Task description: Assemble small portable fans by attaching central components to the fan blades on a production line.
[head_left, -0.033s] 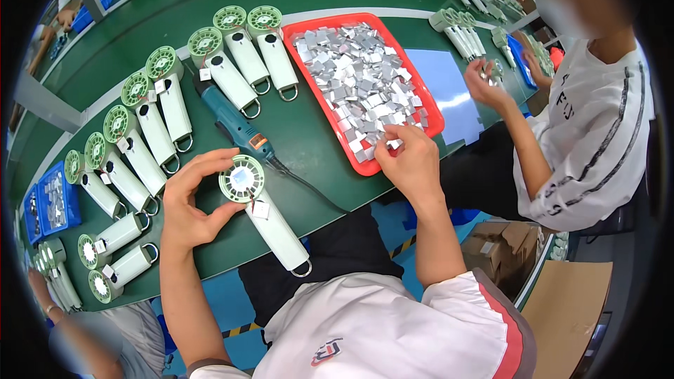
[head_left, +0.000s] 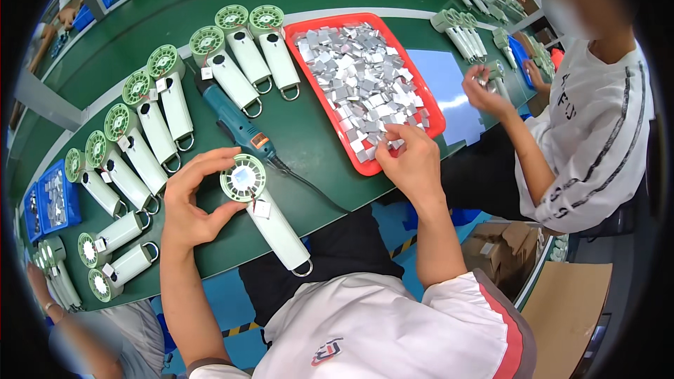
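Note:
My left hand is closed around the round head of a pale green handheld fan, thumb on one side and fingers on the other. The fan's open head faces up, showing a white centre; a small white connector hangs on wires below it. Its handle slants toward me and ends in a metal loop. My right hand is over the near end of a red tray full of small grey and white square pads. Thumb and fingers are pinched, with a pale pad partly visible between them.
Several similar fans line the green table in an arc. A teal power screwdriver with a black cord lies beyond my left hand. A blue bin stands far left. A co-worker sits at right, beside a pale blue sheet.
The co-worker's nearer hand has shifted slightly. My hands and the fan stay almost in place.

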Demonstrator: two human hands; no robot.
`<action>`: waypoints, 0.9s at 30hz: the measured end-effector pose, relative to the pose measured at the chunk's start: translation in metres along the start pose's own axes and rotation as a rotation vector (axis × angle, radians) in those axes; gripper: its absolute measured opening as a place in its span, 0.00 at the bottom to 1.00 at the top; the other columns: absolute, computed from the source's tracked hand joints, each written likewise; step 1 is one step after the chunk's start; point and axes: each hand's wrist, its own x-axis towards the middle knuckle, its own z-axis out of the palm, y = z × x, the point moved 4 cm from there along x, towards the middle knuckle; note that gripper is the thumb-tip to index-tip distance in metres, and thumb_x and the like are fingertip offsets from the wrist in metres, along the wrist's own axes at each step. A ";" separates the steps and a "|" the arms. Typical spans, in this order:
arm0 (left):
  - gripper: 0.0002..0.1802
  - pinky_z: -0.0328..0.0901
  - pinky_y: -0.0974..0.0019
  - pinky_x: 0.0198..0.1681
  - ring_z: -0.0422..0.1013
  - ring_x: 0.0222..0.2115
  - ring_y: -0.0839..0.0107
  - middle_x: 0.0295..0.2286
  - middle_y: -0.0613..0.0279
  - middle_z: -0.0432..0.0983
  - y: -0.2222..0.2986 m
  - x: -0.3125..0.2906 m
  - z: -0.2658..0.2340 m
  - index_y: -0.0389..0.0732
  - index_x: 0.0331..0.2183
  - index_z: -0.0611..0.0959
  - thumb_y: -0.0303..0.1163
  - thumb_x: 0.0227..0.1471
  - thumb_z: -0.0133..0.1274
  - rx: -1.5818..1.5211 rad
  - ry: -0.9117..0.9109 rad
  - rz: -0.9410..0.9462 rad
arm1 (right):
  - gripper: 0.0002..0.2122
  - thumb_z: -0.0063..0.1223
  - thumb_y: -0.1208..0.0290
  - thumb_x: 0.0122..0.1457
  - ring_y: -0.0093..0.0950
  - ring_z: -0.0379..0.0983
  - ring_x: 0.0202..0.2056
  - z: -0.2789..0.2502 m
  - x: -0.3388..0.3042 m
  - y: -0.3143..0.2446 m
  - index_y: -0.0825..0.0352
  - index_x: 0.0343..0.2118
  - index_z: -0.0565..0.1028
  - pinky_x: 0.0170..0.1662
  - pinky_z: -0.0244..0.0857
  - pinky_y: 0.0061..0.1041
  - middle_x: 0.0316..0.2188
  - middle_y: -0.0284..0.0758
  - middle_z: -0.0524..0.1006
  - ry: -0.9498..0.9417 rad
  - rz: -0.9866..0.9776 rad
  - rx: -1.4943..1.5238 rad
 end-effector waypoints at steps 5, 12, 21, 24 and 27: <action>0.36 0.69 0.53 0.66 0.78 0.59 0.53 0.56 0.42 0.82 -0.002 -0.003 -0.001 0.32 0.52 0.85 0.24 0.39 0.79 0.010 -0.074 0.003 | 0.12 0.68 0.79 0.56 0.21 0.75 0.21 0.002 -0.001 -0.005 0.70 0.44 0.87 0.28 0.71 0.24 0.32 0.35 0.85 0.056 -0.047 0.077; 0.32 0.73 0.56 0.60 0.82 0.53 0.54 0.52 0.44 0.85 0.002 0.000 0.002 0.33 0.48 0.87 0.24 0.37 0.78 0.002 -0.006 -0.006 | 0.14 0.66 0.84 0.58 0.21 0.70 0.20 0.019 -0.030 -0.082 0.67 0.47 0.87 0.24 0.64 0.23 0.29 0.34 0.79 -0.085 -0.302 0.408; 0.36 0.70 0.53 0.65 0.78 0.59 0.52 0.56 0.41 0.81 -0.003 -0.003 -0.001 0.31 0.52 0.84 0.23 0.39 0.78 0.005 -0.066 0.002 | 0.12 0.66 0.78 0.61 0.40 0.80 0.28 0.036 -0.031 -0.091 0.70 0.48 0.85 0.31 0.75 0.37 0.31 0.40 0.78 -0.198 -0.340 0.142; 0.35 0.70 0.53 0.65 0.78 0.59 0.51 0.56 0.41 0.82 0.000 -0.001 -0.001 0.31 0.52 0.84 0.23 0.39 0.78 0.000 -0.069 0.000 | 0.12 0.67 0.74 0.63 0.42 0.81 0.30 0.028 -0.026 -0.089 0.71 0.47 0.85 0.33 0.76 0.38 0.33 0.41 0.79 -0.290 -0.328 0.080; 0.33 0.73 0.56 0.60 0.82 0.54 0.53 0.53 0.45 0.85 0.002 0.001 0.001 0.32 0.49 0.86 0.22 0.36 0.77 0.002 -0.004 0.035 | 0.13 0.68 0.75 0.61 0.42 0.82 0.34 0.019 -0.017 -0.087 0.71 0.48 0.84 0.36 0.78 0.37 0.37 0.41 0.81 -0.338 -0.332 0.056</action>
